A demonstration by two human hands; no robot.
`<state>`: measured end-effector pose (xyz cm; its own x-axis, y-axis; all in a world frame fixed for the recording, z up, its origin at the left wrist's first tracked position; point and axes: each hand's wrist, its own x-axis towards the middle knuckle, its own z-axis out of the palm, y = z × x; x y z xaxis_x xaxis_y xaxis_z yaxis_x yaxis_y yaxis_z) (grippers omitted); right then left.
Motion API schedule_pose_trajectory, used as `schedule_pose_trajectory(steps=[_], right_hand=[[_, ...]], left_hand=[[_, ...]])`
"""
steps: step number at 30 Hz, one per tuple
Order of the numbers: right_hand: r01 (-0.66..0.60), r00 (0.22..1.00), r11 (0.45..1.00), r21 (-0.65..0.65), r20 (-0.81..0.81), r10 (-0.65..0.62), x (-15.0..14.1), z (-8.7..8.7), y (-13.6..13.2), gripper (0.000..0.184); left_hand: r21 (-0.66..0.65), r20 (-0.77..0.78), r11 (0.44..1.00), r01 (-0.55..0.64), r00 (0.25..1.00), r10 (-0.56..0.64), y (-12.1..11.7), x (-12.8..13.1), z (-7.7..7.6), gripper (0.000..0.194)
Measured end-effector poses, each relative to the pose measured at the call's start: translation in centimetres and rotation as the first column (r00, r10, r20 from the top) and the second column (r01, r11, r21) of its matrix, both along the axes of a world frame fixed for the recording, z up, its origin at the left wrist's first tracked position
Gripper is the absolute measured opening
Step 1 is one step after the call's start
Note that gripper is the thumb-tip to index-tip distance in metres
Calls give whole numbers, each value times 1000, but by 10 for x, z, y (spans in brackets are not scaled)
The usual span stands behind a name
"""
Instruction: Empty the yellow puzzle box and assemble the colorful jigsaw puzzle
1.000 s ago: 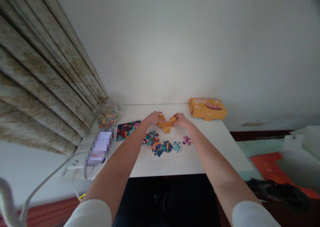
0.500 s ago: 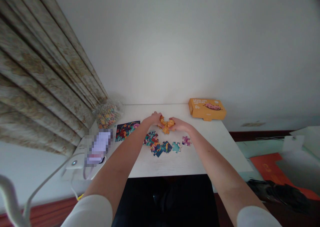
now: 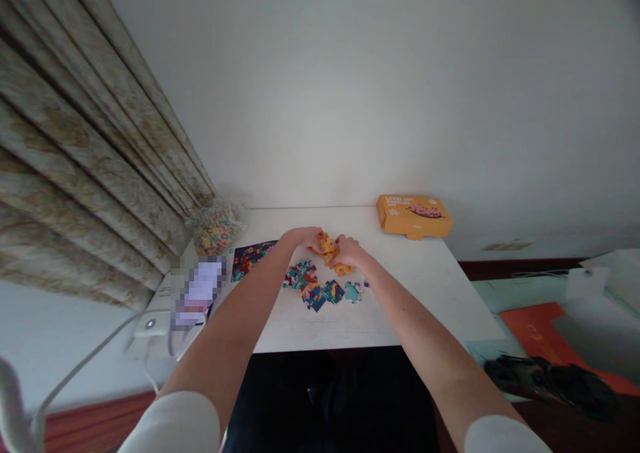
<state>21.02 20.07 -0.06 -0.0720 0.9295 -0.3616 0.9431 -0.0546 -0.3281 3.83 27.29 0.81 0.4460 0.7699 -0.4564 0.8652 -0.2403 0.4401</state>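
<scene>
Both my arms reach out over a white table (image 3: 400,300). My left hand (image 3: 300,238) and my right hand (image 3: 347,253) are closed together round a bunch of orange jigsaw pieces (image 3: 327,248), lifted a little off the table top. Just in front of the hands lies a loose cluster of blue, teal and red jigsaw pieces (image 3: 317,288). A single teal piece (image 3: 353,293) lies at its right end.
An orange puzzle box (image 3: 414,216) sits at the table's back right. A dark picture card (image 3: 249,259) and a clear bag of coloured pieces (image 3: 216,227) lie at the back left, by a curtain (image 3: 90,153). A white device with a cable (image 3: 165,313) sits left.
My hands drew together, gathered the spread orange pieces into a bunch, and shifted slightly toward me. My right hand now covers the purple piece that lay at the right.
</scene>
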Motion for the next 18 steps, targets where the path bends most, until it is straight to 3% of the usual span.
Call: schedule_pose_trajectory(steps=[3, 9, 18], right_hand=[[-21, 1000, 999, -25, -14, 21, -1, 3, -1, 81], [-126, 991, 992, -17, -51, 125, 8, 1, -2, 44], [-116, 978, 992, 55, -168, 123, 20, 0, -3, 54]], left_hand=[[-16, -49, 1000, 13, 999, -14, 2, 1, 1, 42], [-43, -62, 999, -28, 998, 25, -1, 0, 0, 32], [-99, 122, 988, -119, 984, 131, -11, 1, 3, 34]])
